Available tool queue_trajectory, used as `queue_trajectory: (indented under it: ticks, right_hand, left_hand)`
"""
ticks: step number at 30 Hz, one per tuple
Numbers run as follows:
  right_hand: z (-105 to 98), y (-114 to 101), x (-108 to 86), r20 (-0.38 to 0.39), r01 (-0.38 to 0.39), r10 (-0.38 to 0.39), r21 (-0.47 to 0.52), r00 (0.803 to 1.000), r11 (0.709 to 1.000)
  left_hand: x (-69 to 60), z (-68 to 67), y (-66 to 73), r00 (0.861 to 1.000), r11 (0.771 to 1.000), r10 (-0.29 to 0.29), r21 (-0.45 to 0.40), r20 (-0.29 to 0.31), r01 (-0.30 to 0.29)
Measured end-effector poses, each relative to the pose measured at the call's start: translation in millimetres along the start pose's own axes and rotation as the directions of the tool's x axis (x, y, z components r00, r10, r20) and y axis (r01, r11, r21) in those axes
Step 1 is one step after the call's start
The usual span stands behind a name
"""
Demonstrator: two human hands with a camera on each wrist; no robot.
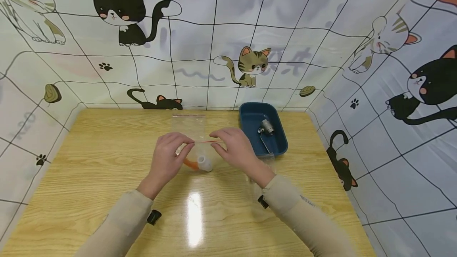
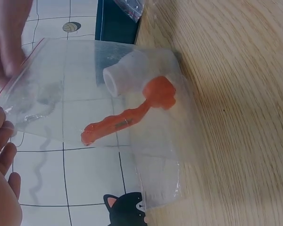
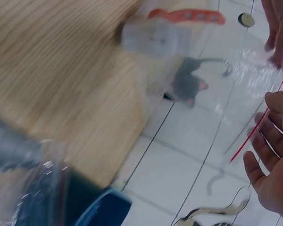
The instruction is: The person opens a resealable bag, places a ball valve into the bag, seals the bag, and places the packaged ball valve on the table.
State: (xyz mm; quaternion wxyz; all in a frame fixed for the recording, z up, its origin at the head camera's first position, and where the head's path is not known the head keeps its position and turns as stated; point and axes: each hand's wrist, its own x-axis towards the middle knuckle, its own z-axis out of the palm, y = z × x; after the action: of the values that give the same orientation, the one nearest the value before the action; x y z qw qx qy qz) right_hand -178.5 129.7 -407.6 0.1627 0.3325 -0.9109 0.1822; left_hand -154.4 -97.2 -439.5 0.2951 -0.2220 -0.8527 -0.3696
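Both hands hold a clear zip bag (image 2: 61, 84) by its top edge, where a red seal line runs. My left hand (image 1: 169, 152) pinches one end of that edge. Toward the other end, the fingers of my right hand (image 1: 232, 146) are bent around the seal strip. Inside the bag, low down near the tabletop, are a white plastic fitting (image 1: 204, 163) and an orange lever handle (image 2: 115, 125). From the head view, the hands cover part of the bag.
A blue tray (image 1: 245, 117) stands at the back right, with a metal valve (image 1: 267, 127) and its lever inside. Another clear zip bag (image 1: 269, 157) lies by the tray's front, partly under the right forearm. A further clear bag (image 1: 188, 122) lies behind the hands. Cat-printed sheeting surrounds the wooden table (image 1: 125, 138).
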Motion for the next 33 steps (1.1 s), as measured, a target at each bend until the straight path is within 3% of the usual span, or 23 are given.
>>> queue_trajectory:
  ticks: [3,5,12,21,33]
  right_hand:
    - [6.1,-13.1,11.7,-0.041,0.099,-0.099,-0.009,0.994,0.995]
    - [9.5,-18.8,17.1,-0.045,0.125,-0.125,-0.010,0.991,0.992]
    - [11.5,-23.9,22.4,-0.020,0.116,-0.116,0.006,0.993,0.993]
    - [11.3,-20.8,22.3,0.023,0.137,-0.136,-0.024,0.990,0.990]
    - [5.6,-5.5,8.1,0.062,0.105,-0.103,-0.033,0.993,0.994]
  left_hand:
    - [0.7,1.8,1.9,1.000,1.000,0.020,0.010,-0.008,-0.020]
    - [0.5,2.6,2.2,0.999,1.000,0.027,0.010,-0.017,-0.027]
    - [-1.2,2.5,2.0,1.000,1.000,0.018,0.016,-0.022,-0.018]
    - [0.2,1.9,6.8,0.998,0.997,0.055,0.061,-0.022,-0.054]
    - [-3.6,-0.3,3.3,0.996,0.996,0.048,0.083,-0.074,-0.042]
